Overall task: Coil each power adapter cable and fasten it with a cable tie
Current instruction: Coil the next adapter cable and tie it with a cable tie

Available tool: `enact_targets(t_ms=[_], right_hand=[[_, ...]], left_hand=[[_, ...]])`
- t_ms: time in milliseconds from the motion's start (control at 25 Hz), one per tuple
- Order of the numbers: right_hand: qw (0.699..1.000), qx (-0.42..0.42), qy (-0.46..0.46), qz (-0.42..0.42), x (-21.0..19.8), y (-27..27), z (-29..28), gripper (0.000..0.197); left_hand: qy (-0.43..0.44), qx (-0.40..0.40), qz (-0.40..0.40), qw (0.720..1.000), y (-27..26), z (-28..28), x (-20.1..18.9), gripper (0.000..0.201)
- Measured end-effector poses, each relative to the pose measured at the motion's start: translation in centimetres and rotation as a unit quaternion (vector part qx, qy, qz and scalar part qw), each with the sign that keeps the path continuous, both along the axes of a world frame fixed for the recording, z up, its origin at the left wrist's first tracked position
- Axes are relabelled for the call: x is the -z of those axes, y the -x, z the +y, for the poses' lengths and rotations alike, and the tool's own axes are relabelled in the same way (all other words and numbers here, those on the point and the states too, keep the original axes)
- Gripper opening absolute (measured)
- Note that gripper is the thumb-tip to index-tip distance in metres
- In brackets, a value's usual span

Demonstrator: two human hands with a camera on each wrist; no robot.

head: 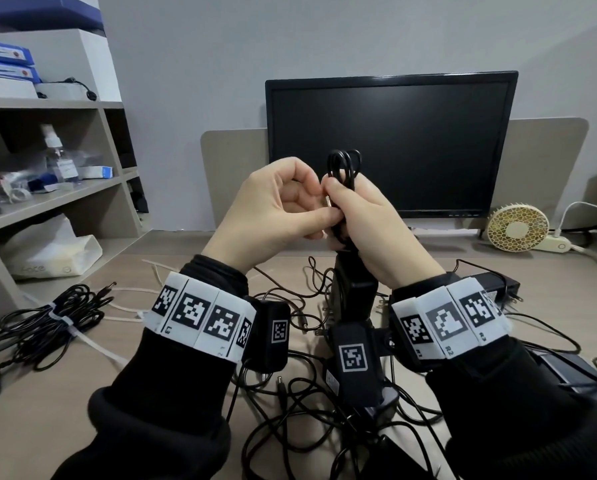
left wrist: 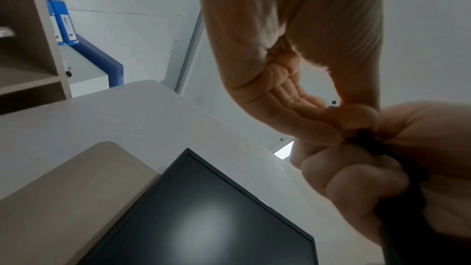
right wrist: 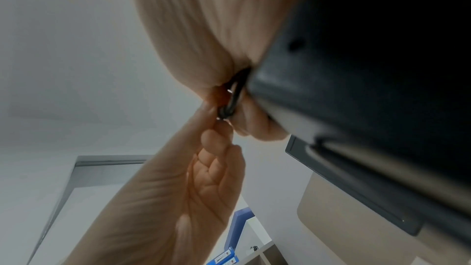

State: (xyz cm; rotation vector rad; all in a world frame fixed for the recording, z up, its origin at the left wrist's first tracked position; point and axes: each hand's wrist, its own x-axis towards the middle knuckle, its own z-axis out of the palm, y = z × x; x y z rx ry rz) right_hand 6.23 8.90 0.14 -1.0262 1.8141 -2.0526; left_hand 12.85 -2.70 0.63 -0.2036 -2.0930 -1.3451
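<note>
Coiled cable (head: 343, 168): held upright in front of the monitor (head: 390, 140), above the desk (head: 172, 393); loops stick out above the fist.
Right hand (head: 370, 233): curled round the coil (the adapter block (head: 354, 289) hangs below it).
Left hand (head: 273, 209): fingertips pinched at the cable beside the right thumb.
Tied bundle (head: 52, 320): lying at the desk's left, bound by a white cable tie (head: 63, 322).
Loose cables (head: 311, 410): tangled below the wrists.

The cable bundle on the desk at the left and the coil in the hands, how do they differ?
The desk bundle lies flat, fastened by a white cable tie; the held coil stands upright, with no tie visible. The desk bundle is untouched; the right hand grips the held coil while the left hand pinches at it. Both are black.
</note>
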Motion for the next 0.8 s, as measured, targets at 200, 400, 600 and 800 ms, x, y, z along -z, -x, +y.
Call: enact_targets(t_ms=[200, 400, 600, 800], right_hand=[[0.999, -0.002, -0.033, -0.022, 0.0, -0.1, -0.1, 0.017], [0.999, 0.031, -0.013, 0.021, 0.3, 0.5, -0.4, 0.023], [0.994, 0.037, -0.042, 0.091, 0.5, 0.3, -0.5, 0.028], [0.999, 0.020, 0.003, 0.044, -0.2, 0.9, 0.8, 0.035]], left_hand=[[0.081, -0.058, 0.042, 0.994, 0.6, 0.2, 0.7, 0.028], [0.179, -0.146, 0.073, 0.970, 0.8, 0.7, 0.7, 0.029], [0.099, -0.106, -0.154, 0.977, -1.4, -4.4, 0.2, 0.023], [0.180, -0.268, -0.410, 0.853, 0.3, -12.3, 3.7, 0.014]])
